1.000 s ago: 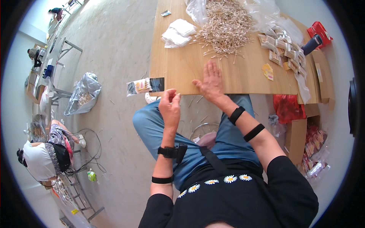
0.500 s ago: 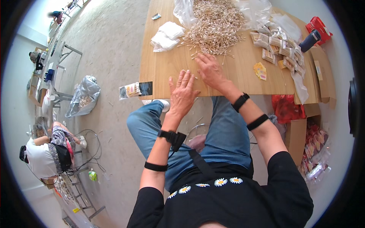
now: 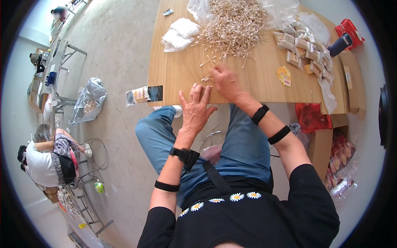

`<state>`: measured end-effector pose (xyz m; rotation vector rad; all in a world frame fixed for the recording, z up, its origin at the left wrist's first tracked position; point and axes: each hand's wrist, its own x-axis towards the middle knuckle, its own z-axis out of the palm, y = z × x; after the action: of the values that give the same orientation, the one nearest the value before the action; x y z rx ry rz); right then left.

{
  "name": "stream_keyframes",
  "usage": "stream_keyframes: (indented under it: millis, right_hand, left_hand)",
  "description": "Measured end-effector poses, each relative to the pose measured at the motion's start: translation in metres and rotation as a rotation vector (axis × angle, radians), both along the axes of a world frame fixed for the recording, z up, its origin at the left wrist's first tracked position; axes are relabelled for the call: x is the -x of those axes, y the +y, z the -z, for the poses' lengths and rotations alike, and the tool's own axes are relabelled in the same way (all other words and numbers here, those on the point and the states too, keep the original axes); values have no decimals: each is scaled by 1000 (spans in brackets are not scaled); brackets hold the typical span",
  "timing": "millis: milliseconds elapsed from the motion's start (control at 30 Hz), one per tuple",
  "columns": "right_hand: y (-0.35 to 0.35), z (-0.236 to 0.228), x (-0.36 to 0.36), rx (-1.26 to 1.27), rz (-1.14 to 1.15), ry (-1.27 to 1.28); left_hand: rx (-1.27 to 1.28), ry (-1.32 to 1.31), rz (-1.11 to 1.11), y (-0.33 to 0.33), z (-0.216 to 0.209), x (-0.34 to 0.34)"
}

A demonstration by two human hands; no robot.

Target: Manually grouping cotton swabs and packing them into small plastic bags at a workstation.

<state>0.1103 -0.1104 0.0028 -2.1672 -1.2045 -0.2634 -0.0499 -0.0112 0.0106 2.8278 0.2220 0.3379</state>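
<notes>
Thin wooden sticks (image 3: 206, 77), a few loose ones, lie on the wooden table (image 3: 182, 74) right at the fingertips of the right hand (image 3: 225, 82), close to the near edge. That hand rests palm down on the tabletop, fingers curled together over the sticks; whether it pinches any I cannot tell. Just at seven o'clock from it, the left hand (image 3: 195, 110) hangs at the table's edge with its fingers spread wide and its fingertips touching the rim, holding nothing. Both wrists carry black bands.

Up at twelve o'clock from the right hand sits the big heap of sticks (image 3: 235, 27), spilling toward the hands in a scatter. At eleven o'clock, beside the heap, are white folded cloths (image 3: 178, 34). At two o'clock, along the right part of the table, runs a row of small packed bundles (image 3: 304, 51) in clear wrap, and nearer, at three o'clock, a little yellow packet (image 3: 284, 75) lies alone. Farther out at two o'clock stand a dark cylinder (image 3: 340, 44) and a red tool (image 3: 350, 32).

At nine o'clock from the left hand a small packet (image 3: 142, 94) sticks out from the table's corner, and beyond it a clear plastic bag (image 3: 88, 104) sits on the floor. Far at eight o'clock another person (image 3: 45, 159) crouches by metal racks.
</notes>
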Motion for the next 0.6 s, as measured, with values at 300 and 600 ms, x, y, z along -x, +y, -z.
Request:
stream_keyframes:
  millis: [300,600]
  right_hand:
    - [-23,-2,-41,183,245,-105]
    - [4,-12,6,95,-27,257]
  left_hand:
    - [46,4,-10,-5,0,-2]
    - [55,-11,-29,-4,2,1]
